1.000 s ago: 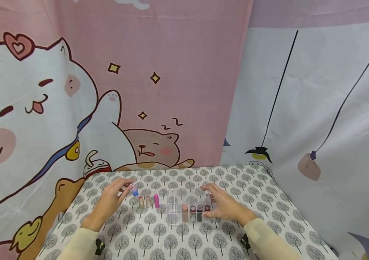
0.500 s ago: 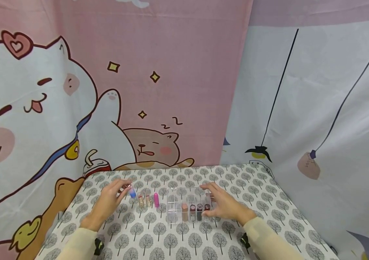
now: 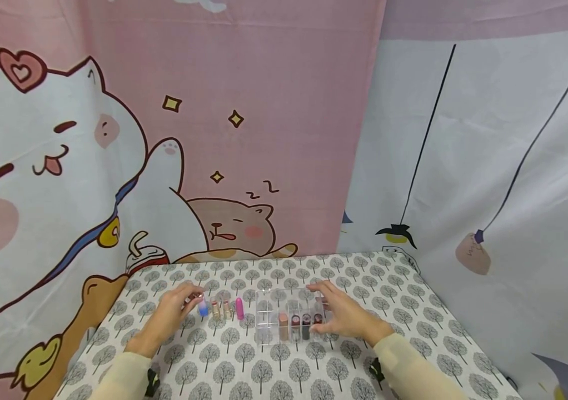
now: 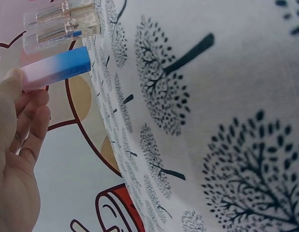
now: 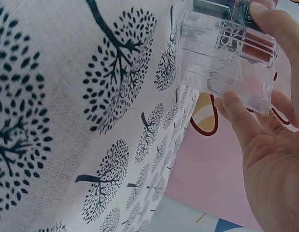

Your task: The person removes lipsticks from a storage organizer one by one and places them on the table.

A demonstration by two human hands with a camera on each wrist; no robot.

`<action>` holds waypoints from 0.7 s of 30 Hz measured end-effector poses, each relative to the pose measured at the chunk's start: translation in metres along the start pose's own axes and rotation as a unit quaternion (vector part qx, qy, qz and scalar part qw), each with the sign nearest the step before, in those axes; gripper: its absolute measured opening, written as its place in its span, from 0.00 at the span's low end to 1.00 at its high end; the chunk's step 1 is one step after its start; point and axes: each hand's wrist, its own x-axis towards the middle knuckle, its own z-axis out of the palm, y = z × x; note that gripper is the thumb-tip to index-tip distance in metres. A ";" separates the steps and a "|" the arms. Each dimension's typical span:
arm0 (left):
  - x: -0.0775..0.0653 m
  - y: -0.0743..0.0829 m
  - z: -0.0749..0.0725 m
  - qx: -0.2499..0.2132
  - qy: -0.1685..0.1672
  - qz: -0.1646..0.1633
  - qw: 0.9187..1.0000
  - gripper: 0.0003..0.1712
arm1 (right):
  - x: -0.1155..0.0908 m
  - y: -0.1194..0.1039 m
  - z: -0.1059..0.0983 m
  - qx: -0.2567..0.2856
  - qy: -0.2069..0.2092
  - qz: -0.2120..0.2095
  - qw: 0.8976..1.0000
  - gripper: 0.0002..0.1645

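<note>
My left hand [image 3: 176, 307] pinches the pink upper end of a pink-to-blue lipstick tube [image 4: 55, 69]. The tube is upright, its blue end down close to the tablecloth. Just right of it stand two clear-cased lipsticks [image 3: 215, 309] [image 4: 62, 36], then a bright pink lipstick [image 3: 239, 309]. My right hand [image 3: 344, 314] holds the right end of a clear compartment organizer [image 3: 267, 319], thumb at the near side and fingers at the far side. Several lipsticks stand in the organizer's front row, among them a tan one [image 3: 284, 326] and a dark one [image 3: 306, 326]. Its left compartments hold nothing visible.
A white cloth with grey trees covers the table [image 3: 244, 366]. Behind it hangs a pink cartoon backdrop [image 3: 284, 139], and a pale curtain [image 3: 504, 139] runs along the right side.
My left hand has lowered the pink-and-blue tube toward the cloth and straightened it from a tilt to upright, beside the clear-cased lipsticks. My right hand has stayed at the organizer.
</note>
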 end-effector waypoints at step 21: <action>-0.006 -0.005 0.006 -0.017 -0.065 -0.060 0.996 0.16 | -0.001 -0.002 -0.001 0.006 -0.001 -0.003 1.000 0.65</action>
